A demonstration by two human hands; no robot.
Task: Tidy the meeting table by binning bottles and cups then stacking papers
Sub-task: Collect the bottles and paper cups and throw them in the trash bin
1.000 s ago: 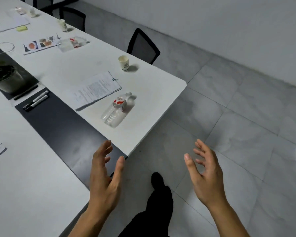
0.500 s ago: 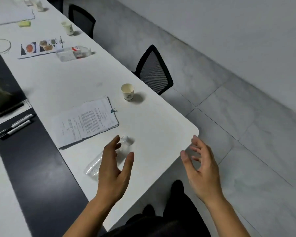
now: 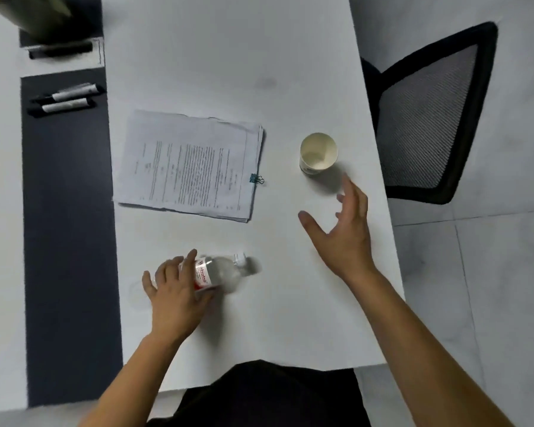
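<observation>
Head camera, looking straight down: the fingers of the left hand are curled over a clear plastic bottle, and the thumb presses it from the near side, so this hand holds the bottle. The bottle lies on its side on the white surface, with its cap pointing to 3 o'clock and its red and white label partly under the fingers.

The fingers of the right hand are wide and spread, and they hold nothing. This hand hovers at 3 o'clock from the bottle, well apart from it. At 11 o'clock from its fingertips a paper cup stands upright, near but not touching.

At 12 o'clock from the bottle lie the papers, a printed bundle with a small binder clip on the edge facing the cup. At 10 o'clock from the papers, two markers lie side by side on a dark strip. At 3 o'clock from the cup, beyond the edge of the surface, a black mesh chair stands on the grey floor.
</observation>
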